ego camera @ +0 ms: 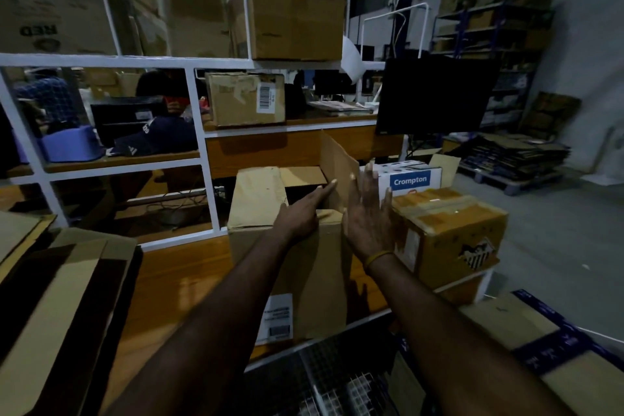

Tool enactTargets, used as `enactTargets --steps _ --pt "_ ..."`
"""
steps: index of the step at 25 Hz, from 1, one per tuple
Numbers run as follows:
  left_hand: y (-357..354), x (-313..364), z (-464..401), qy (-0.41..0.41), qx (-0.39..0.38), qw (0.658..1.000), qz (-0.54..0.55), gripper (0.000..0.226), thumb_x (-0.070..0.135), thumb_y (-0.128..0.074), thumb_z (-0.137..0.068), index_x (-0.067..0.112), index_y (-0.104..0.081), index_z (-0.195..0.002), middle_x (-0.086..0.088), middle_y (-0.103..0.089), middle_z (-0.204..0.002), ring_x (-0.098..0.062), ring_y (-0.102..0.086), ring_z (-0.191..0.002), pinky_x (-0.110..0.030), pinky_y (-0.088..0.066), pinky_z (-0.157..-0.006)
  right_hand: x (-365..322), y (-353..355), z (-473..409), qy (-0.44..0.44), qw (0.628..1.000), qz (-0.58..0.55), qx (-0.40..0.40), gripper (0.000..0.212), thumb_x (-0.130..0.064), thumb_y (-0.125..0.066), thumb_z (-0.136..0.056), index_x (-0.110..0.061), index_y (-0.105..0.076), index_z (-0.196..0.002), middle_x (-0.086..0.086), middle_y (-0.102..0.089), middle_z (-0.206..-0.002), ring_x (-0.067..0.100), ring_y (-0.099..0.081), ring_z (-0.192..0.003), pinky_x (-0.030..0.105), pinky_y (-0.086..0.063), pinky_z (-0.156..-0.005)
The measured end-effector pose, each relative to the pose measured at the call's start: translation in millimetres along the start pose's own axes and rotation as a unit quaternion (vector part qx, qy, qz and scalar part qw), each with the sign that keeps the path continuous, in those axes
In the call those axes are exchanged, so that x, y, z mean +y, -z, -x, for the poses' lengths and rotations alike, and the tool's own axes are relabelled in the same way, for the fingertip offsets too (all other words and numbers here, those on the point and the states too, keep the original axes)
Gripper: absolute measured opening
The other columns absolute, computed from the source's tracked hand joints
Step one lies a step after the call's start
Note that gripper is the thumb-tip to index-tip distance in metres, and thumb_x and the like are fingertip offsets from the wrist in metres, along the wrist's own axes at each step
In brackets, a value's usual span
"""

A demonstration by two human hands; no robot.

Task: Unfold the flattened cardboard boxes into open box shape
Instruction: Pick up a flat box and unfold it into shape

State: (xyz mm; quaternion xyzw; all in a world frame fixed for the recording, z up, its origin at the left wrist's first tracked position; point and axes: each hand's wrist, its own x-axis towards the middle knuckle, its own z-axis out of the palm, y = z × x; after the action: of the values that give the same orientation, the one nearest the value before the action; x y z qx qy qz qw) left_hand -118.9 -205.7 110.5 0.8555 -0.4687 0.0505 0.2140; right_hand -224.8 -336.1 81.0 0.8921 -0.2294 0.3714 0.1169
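On wooden table (175,284), warehouse shelving behind | cardboard box (304,280) upright | left hand (304,216), right hand (369,216) flat, fingers spread.

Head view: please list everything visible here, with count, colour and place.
Brown cardboard box being opened: one, centre of wooden table.
Taped brown cardboard box: one, right of it.
White Crompton carton: one, behind the taped box.
Flattened brown cardboard sheets: a pile, lower left.
White metal shelving: one, behind the table, holding brown boxes.
Black monitor: one, upper right.
Left hand: fingers straight, resting on the box top.
Right hand: open, against the upright flap.
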Motion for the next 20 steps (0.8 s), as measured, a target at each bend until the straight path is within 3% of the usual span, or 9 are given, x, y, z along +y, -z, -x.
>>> enactTargets --steps 2,6,8,10,12,15,17,20 --pt "-3.7 -1.2 -3.7 0.024 -0.011 0.999 -0.022 0.067 0.013 -0.044 -0.099 0.047 -0.021 -0.152 0.002 -0.034 -0.158 -0.024 -0.046 -0.134 -0.058 -0.046 -0.099 0.7 2.0 -3.5 0.006 0.999 0.046 -0.016 0.074 -0.034 -0.044 -0.096 -0.007 -0.011 -0.157 0.02 0.015 -0.162 0.035 0.013 -0.15 0.059 0.004 -0.118" --pt "-9.9 -2.1 0.7 0.023 0.031 0.996 -0.081 0.042 0.025 -0.047 -0.099 0.036 -0.05 -0.14 0.002 -0.056 -0.141 -0.019 -0.055 -0.125 -0.055 -0.035 -0.11 -2.7 1.2 -5.4 -0.04 0.996 0.068 -0.048 0.074 -0.041 -0.042 -0.096 -0.004 -0.017 -0.155 0.019 0.022 -0.16 0.033 0.017 -0.15 0.055 0.015 -0.116" --pt "-15.5 -4.5 6.4 0.013 0.085 0.992 -0.087 0.039 0.029 -0.049 -0.098 0.033 -0.054 -0.136 -0.001 -0.06 -0.133 -0.019 -0.059 -0.116 -0.049 -0.044 -0.102 -5.2 1.7 -4.9 -0.048 0.994 0.062 -0.073 0.063 -0.04 -0.04 -0.097 -0.006 -0.033 -0.149 0.021 0.008 -0.163 0.036 0.007 -0.151 0.055 0.018 -0.115" --pt "-20.7 -7.4 12.0 0.019 0.139 0.987 -0.077 0.036 0.03 -0.049 -0.098 0.03 -0.058 -0.133 -0.004 -0.061 -0.127 -0.021 -0.059 -0.108 -0.041 -0.052 -0.088 -8.1 3.0 -3.7 -0.035 0.993 0.05 -0.1 0.046 -0.037 -0.035 -0.099 -0.013 -0.046 -0.138 0.022 -0.029 -0.155 0.037 -0.018 -0.147 0.057 0.005 -0.117" --pt "-23.0 -9.0 14.8 0.033 0.17 0.982 -0.081 0.034 0.031 -0.048 -0.098 0.028 -0.061 -0.129 -0.007 -0.061 -0.124 -0.023 -0.058 -0.106 -0.037 -0.052 -0.083 -11.6 5.2 -1.5 -0.038 0.991 0.021 -0.124 0.038 -0.034 -0.034 -0.101 -0.019 -0.05 -0.131 0.014 -0.056 -0.132 0.034 -0.046 -0.129 0.057 -0.02 -0.115" --pt "-25.6 -10.7 18.7 0.048 0.178 0.975 -0.122 0.036 0.038 -0.039 -0.101 0.025 -0.061 -0.127 -0.007 -0.062 -0.123 -0.024 -0.055 -0.111 -0.038 -0.044 -0.095 -13.1 8.1 1.9 -0.061 0.987 -0.071 -0.127 0.029 -0.031 -0.037 -0.102 -0.019 -0.052 -0.123 0.01 -0.061 -0.117 0.028 -0.061 -0.103 0.048 -0.05 -0.088" --pt "-27.4 -11.1 23.1 0.064 0.172 0.972 -0.143 0.042 0.042 -0.031 -0.103 0.023 -0.061 -0.126 -0.008 -0.061 -0.124 -0.027 -0.054 -0.116 -0.042 -0.036 -0.104 -10.8 10.5 1.0 -0.076 0.979 -0.132 -0.138 0.028 -0.029 -0.036 -0.103 -0.016 -0.056 -0.118 0.01 -0.06 -0.116 0.027 -0.061 -0.101 0.042 -0.053 -0.081" --pt "-26.9 -10.9 29.8 0.068 0.165 0.972 -0.155 0.046 0.046 -0.027 -0.104 0.022 -0.062 -0.123 -0.009 -0.061 -0.125 -0.027 -0.054 -0.116 -0.044 -0.037 -0.104 -13.4 16.4 -3.5 -0.061 0.983 -0.108 -0.131 0.026 -0.026 -0.041 -0.103 -0.014 -0.061 -0.114 0.01 -0.059 -0.115 0.027 -0.059 -0.103 0.038 -0.051 -0.08"
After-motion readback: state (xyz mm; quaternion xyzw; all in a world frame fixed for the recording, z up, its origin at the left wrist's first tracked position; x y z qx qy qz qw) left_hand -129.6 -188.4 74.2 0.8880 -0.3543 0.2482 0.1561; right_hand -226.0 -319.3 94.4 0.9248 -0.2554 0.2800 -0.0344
